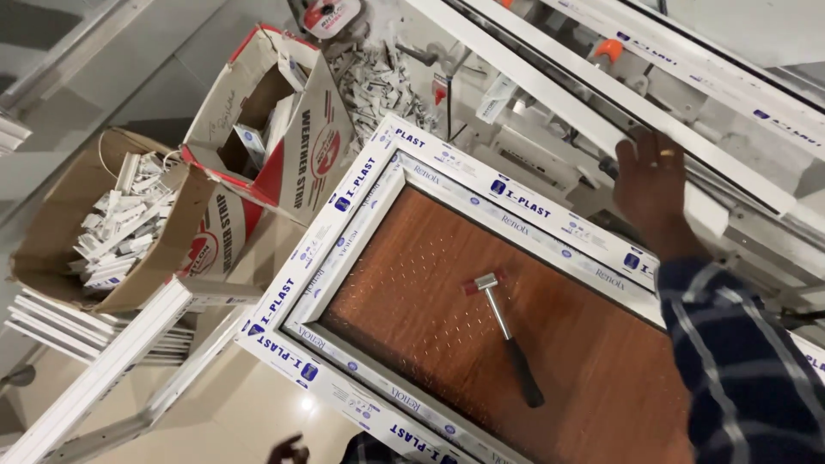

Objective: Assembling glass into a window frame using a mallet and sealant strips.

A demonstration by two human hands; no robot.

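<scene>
1. One left hand (pixel 288 448) shows only partly at the bottom edge; I cannot tell its grip.
2. Hammer (pixel 509 333) lies untouched on the brown panel (pixel 412 283) inside the white window frame (pixel 344 202).
3. Right hand (pixel 650 182), fingers spread, rests on a white rail (pixel 550 82) beyond the frame.
4. Two cardboard boxes (pixel 60 223) of white offcuts sit farther left.

A pale tiled floor (pixel 232 421) is being lit from above, the light being mirrored in a small glare. Two cardboard boxes (pixel 103 223) and stacked white profiles (pixel 51 331) are being kept on it.
</scene>
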